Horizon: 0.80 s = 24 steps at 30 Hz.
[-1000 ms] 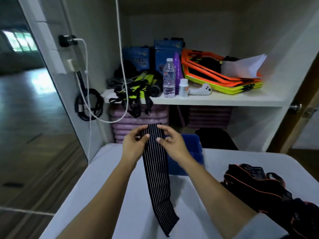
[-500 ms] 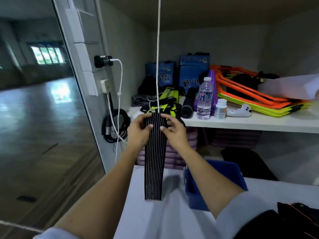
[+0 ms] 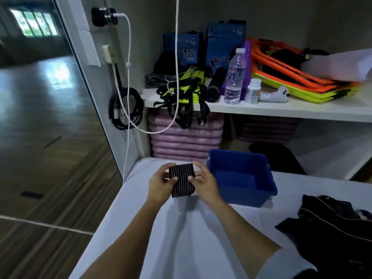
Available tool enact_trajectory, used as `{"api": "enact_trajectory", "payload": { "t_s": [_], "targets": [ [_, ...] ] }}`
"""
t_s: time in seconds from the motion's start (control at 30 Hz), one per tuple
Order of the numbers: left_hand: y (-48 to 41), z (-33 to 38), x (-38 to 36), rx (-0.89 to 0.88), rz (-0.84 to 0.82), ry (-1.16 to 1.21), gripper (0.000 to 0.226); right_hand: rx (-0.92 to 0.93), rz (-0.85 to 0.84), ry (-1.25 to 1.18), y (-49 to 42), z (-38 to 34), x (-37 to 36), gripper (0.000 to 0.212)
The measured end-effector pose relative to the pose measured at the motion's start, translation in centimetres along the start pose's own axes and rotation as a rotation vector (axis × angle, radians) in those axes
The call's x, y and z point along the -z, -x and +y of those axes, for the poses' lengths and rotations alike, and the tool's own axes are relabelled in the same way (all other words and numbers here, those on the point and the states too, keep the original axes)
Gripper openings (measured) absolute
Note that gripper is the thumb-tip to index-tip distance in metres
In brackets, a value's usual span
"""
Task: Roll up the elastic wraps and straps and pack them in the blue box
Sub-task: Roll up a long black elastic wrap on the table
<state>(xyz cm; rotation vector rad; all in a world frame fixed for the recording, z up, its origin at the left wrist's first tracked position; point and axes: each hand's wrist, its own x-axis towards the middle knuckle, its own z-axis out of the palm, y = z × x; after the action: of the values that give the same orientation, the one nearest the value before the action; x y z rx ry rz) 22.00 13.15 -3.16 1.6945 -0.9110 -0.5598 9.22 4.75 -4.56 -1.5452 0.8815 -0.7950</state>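
Note:
A black elastic wrap with thin white stripes (image 3: 182,179) is held between both hands just above the white table (image 3: 181,238); only a short length shows, the rest rolled up between the fingers. My left hand (image 3: 161,183) grips its left edge, thumb on the front. My right hand (image 3: 203,183) grips its right edge the same way. The blue box (image 3: 241,176) stands open immediately right of my right hand; its inside looks bare. A pile of dark straps with orange trim (image 3: 332,220) lies on the table at the right.
A white shelf (image 3: 261,109) behind the table carries black and yellow straps, blue packages, a water bottle (image 3: 234,77), a pill jar and orange-yellow frames. Purple mats are stacked under it. White cables hang at the left wall; the table's left edge drops to a wooden floor.
The long hanging tail of the wrap has shortened to a short piece as it was rolled up. Both hands have come down from shelf height to just above the table beside the blue box.

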Motion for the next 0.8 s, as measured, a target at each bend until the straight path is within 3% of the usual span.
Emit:
{"api": "enact_trajectory", "payload": {
  "t_s": [0.23, 0.37, 0.67, 0.8],
  "targets": [
    [9.1, -7.3, -2.0, 0.218, -0.114, -0.094, 0.040, -0.158, -0.056, 0.105, 8.4, 8.1, 0.5, 0.044],
    [13.5, -9.6, -3.1, 0.302, -0.124, -0.108, 0.025, -0.199, -0.095, 0.187, 12.3, 11.7, 1.2, 0.045],
    [18.0, -10.9, -5.3, 0.404, -0.142, -0.132, 0.014, -0.236, -0.102, 0.258, 17.2, 15.8, 2.3, 0.005],
    [18.8, -11.2, -5.9, 0.467, -0.137, -0.122, 0.013, -0.273, -0.098, 0.269, 17.8, 16.1, 2.5, 0.027]
  ]
}}
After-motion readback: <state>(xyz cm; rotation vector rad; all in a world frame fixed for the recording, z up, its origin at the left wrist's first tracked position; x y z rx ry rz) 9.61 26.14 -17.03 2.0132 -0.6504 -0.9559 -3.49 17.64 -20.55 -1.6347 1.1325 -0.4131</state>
